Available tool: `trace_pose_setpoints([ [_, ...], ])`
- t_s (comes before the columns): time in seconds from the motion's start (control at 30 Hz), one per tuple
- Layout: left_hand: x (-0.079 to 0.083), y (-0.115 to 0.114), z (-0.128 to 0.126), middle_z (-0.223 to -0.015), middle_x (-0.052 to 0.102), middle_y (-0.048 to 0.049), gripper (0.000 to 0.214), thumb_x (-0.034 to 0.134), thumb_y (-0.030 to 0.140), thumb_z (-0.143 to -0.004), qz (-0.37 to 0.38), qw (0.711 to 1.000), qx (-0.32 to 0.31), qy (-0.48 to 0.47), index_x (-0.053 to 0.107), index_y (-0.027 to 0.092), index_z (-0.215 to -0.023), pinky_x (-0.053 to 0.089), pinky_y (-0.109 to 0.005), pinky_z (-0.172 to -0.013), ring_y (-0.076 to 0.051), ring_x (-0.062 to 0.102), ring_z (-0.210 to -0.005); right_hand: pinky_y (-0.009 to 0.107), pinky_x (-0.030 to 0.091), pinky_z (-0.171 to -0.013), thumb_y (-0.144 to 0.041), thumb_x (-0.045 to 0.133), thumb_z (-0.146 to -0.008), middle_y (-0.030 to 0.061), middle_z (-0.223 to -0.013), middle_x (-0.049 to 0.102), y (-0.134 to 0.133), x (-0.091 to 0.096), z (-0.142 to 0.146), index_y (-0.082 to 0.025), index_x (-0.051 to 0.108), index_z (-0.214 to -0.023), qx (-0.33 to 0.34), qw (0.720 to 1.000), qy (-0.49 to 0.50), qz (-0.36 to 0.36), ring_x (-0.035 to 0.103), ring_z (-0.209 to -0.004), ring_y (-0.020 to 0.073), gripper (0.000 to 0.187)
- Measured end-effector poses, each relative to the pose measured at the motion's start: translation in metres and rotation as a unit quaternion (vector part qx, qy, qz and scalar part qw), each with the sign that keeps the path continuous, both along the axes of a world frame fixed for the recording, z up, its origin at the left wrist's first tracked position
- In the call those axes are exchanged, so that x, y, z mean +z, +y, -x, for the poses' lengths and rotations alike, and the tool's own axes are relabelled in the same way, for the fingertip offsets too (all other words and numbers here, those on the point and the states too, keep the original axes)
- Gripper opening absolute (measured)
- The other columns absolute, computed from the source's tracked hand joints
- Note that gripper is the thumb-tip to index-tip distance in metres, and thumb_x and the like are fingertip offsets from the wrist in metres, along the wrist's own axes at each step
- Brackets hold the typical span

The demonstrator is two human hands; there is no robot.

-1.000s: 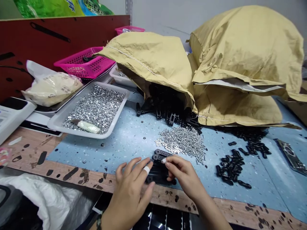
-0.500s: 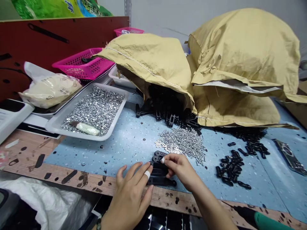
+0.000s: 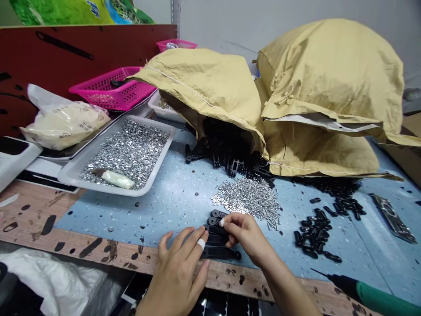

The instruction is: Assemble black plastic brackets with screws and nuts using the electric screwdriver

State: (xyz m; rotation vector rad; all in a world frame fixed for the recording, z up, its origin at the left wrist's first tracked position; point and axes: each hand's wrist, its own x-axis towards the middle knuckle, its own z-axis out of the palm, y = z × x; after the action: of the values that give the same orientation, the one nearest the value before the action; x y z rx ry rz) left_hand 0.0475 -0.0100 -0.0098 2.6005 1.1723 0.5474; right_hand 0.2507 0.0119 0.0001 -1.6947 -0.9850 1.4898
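Note:
Several black plastic arms lie side by side at the front edge of the blue mat. My left hand rests flat with its fingers spread, fingertips at the left ends of these arms; one finger has a white band. My right hand is closed in a pinch over the upper arms, white wrapping on a fingertip. Whatever sits between those fingers is too small to make out. Just beyond are a pile of silver screws and small silver nuts. Small black parts are heaped farther right.
A white tray of metal nuts stands left, near a pink basket and a plastic bag. Paper sacks spill black parts at the back. A green-handled electric screwdriver lies front right.
The view has shifted slightly, bringing more of the green-handled screwdriver into sight. Both hands keep nearly the same positions at the black arms.

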Motion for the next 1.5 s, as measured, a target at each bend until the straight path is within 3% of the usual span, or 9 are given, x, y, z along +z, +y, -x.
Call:
trace_pose_setpoints([
  [0.33,0.003,0.001,-0.002,-0.125,0.061,-0.0036,0.041,0.047,0.014,-0.084,-0.036,0.999,-0.01,-0.009,0.054,0.019,-0.124,0.02,-0.043,-0.096,-0.025,0.051,-0.107,0.023,0.045,-0.046,-0.032,0.059,-0.077,-0.0064,-0.043,0.05,-0.005,-0.005,0.001,-0.016,0.06,-0.074,0.004,1.0,0.015,-0.005,0.048,-0.037,0.0085,0.016],
  [0.43,0.003,0.001,-0.003,-0.124,0.061,-0.0037,0.042,0.047,0.014,-0.084,-0.037,0.999,-0.004,-0.008,0.053,0.02,-0.125,0.02,-0.044,-0.095,-0.025,0.051,-0.105,0.024,0.045,-0.048,-0.032,0.056,-0.081,-0.0048,-0.046,0.05,-0.009,-0.002,0.001,-0.017,0.06,-0.076,0.03,0.999,-0.039,-0.016,0.051,-0.042,0.0101,0.016],
  [0.6,0.002,0.001,-0.006,-0.122,0.062,-0.0033,0.042,0.047,0.014,-0.085,-0.024,0.999,0.009,-0.03,0.052,0.02,-0.126,0.021,-0.043,-0.094,-0.024,0.052,-0.102,0.023,0.046,-0.048,-0.027,0.061,-0.077,-0.0002,-0.07,0.055,-0.016,0.002,0.003,-0.019,0.061,-0.079,0.041,0.986,-0.146,-0.069,0.054,-0.053,0.0108,0.008],
  [0.7,0.002,0.001,-0.01,-0.121,0.062,-0.004,0.048,0.048,0.015,-0.084,-0.019,1.0,0.01,-0.014,0.047,0.021,-0.132,0.022,-0.043,-0.093,-0.024,0.052,-0.101,0.024,0.045,-0.048,-0.034,0.056,-0.082,-0.0026,-0.056,0.054,-0.016,0.004,0.002,-0.019,0.06,-0.077,0.037,0.996,-0.072,-0.03,0.054,-0.047,0.0107,0.016],
  [0.83,0.004,0.001,-0.014,-0.117,0.063,-0.0036,0.044,0.048,0.016,-0.085,-0.011,0.999,0.031,-0.024,0.052,0.023,-0.128,0.024,-0.043,-0.092,-0.024,0.054,-0.099,0.023,0.043,-0.048,-0.037,0.061,-0.076,-0.0047,-0.045,0.052,-0.012,0.005,0.002,-0.017,0.061,-0.075,0.002,0.999,0.04,0.028,0.05,-0.041,0.0098,0.021],
  [1.0,0.003,-0.001,-0.011,-0.119,0.062,-0.005,0.043,0.042,0.013,-0.088,0.025,0.995,0.042,-0.087,0.051,0.022,-0.129,0.027,-0.042,-0.093,-0.024,0.052,-0.105,0.023,0.041,-0.048,-0.039,0.063,-0.075,-0.0041,-0.044,0.053,-0.012,0.0,0.003,-0.017,0.062,-0.074,-0.012,1.0,0.021,0.016,0.051,-0.041,0.01,0.023],
  [1.17,-0.001,-0.002,-0.006,-0.125,0.06,-0.0046,0.044,0.041,0.01,-0.087,0.038,0.996,0.024,-0.082,0.051,0.023,-0.128,0.025,-0.044,-0.094,-0.024,0.051,-0.108,0.024,0.043,-0.048,-0.037,0.065,-0.074,-0.0045,-0.044,0.053,-0.011,0.0,0.002,-0.017,0.062,-0.074,-0.017,0.998,0.054,0.028,0.049,-0.04,0.0095,0.02],
  [1.5,0.004,-0.001,-0.014,-0.118,0.061,-0.005,0.049,0.044,0.012,-0.088,0.02,0.998,0.041,-0.048,0.045,0.025,-0.135,0.028,-0.044,-0.094,-0.024,0.053,-0.104,0.025,0.04,-0.048,-0.026,0.055,-0.08,-0.0032,-0.048,0.053,-0.01,0.004,0.004,-0.02,0.058,-0.073,0.051,0.988,-0.142,-0.026,0.054,-0.045,0.013,0.009],
])
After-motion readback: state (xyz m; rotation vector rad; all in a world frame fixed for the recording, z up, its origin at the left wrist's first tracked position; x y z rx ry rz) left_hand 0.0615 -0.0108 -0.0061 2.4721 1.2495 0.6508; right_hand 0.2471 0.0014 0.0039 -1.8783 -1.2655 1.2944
